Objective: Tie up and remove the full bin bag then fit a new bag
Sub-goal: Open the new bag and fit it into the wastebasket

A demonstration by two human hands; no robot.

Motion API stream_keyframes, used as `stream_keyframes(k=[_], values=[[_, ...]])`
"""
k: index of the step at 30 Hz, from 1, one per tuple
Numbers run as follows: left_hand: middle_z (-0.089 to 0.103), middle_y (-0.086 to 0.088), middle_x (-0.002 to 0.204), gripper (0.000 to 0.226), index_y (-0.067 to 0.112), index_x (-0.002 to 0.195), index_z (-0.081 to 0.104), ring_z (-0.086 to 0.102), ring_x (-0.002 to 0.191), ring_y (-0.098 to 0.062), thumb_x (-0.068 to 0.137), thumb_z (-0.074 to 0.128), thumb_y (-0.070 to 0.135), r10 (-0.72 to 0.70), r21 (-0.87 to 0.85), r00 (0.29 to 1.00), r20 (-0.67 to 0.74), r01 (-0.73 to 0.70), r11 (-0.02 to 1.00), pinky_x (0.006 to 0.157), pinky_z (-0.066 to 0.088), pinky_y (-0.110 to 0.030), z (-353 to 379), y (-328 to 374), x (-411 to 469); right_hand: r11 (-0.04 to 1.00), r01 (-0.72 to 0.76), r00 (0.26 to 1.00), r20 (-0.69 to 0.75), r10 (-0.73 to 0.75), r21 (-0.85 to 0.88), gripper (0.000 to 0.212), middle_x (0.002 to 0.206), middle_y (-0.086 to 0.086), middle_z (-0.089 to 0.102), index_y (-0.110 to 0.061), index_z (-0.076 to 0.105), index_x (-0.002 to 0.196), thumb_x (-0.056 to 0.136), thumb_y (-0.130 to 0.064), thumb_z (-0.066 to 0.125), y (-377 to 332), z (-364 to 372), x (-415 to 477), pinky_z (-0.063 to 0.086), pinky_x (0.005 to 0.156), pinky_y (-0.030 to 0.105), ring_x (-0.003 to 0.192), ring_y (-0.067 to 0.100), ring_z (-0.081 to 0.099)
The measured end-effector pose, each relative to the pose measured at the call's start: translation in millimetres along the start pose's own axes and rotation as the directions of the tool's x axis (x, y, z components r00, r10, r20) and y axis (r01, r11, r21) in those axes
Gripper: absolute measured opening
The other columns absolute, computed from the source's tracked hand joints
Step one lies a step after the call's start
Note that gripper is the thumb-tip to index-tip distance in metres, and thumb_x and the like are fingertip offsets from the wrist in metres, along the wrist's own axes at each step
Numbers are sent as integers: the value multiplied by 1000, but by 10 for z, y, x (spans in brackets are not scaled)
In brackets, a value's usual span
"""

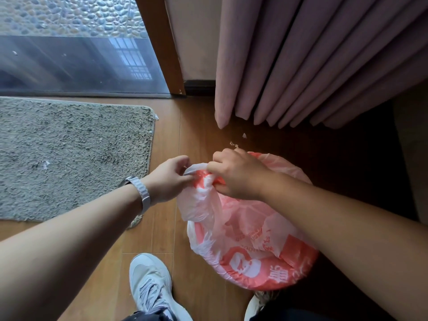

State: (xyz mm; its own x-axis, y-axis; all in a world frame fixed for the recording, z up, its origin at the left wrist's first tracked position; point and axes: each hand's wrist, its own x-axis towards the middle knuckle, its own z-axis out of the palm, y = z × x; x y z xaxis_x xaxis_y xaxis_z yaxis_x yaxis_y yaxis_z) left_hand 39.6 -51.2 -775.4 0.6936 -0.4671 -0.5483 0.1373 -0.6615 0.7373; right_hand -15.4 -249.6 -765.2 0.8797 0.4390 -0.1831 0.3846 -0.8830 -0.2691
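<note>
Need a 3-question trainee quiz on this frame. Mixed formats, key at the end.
1. True or false: the left hand and the right hand both hold plastic at the top of the bin bag.
2. What lies on the floor to the left of the bin bag?
A. a grey mat
B. a broom
C. a bucket
3. Fill in: the watch is worn on the ___ wrist.

Key: 1 true; 2 A; 3 left.
</note>
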Motion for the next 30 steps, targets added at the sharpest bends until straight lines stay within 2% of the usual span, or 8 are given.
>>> stream_keyframes(k=[2,6,10,13,17,25,27,30], values=[[67,-9,71,18,16,84,57,47,56,-13,88,68,29,9,-5,999,-43,-9,1000,50,40,-25,55,-18,41,999,-32,999,1,32,-2,26,100,4,52,-18,58,104,88,-38,55,59,26,-3,35,77,36,94,26,48],[64,2,64,7,24,83,62,50,53,-15,87,67,25,9,-35,975,-223,-18,999,46,42,-26,84,-9,132,990,-132,991,6,132,47,28,89,0,49,-19,49,86,87,-45,58,194,55,-46,26,60,31,86,24,49],[72,-2,72,30,25,92,63,58,57,-12,82,67,54,22,-47,989,-149,-29,998,52,48,-29,50,7,92,969,-220,974,76,212,116,34,74,-10,36,-28,34,75,88,-52,54,275,33,-76,18,50,28,68,18,40],[55,6,58,50,17,85,61,43,50,-6,74,65,66,54,56,997,-54,-51,997,47,37,-21,-9,-38,13,953,-270,962,91,259,135,33,76,-9,43,-29,36,73,89,-53,52,310,20,-103,23,52,28,67,17,42],[40,8,53,45,7,65,52,33,49,-10,82,70,45,115,211,989,-97,-93,973,46,29,-24,-67,-149,23,933,-335,942,69,329,130,43,74,-7,45,-27,30,64,89,-56,51,363,-5,-150,18,47,26,66,18,42],[59,-5,65,32,21,65,52,46,59,-26,86,66,40,224,591,895,-385,53,805,53,31,-29,13,-178,257,930,-341,940,81,332,136,48,67,-10,39,-28,29,62,86,-62,52,324,49,-172,20,47,26,61,14,39],[62,-8,75,28,21,68,54,51,65,-28,87,64,38,198,607,905,-376,80,791,56,35,-31,63,-171,287,931,-340,940,84,331,133,47,67,-11,38,-29,29,63,87,-62,52,329,55,-169,20,47,26,60,12,38],[58,-3,86,14,19,82,64,59,83,-31,85,67,32,155,495,926,-344,39,868,71,48,-37,89,-193,256,930,-342,939,77,335,136,46,65,-13,36,-29,29,63,86,-61,52,335,67,-180,18,47,26,55,9,34]])
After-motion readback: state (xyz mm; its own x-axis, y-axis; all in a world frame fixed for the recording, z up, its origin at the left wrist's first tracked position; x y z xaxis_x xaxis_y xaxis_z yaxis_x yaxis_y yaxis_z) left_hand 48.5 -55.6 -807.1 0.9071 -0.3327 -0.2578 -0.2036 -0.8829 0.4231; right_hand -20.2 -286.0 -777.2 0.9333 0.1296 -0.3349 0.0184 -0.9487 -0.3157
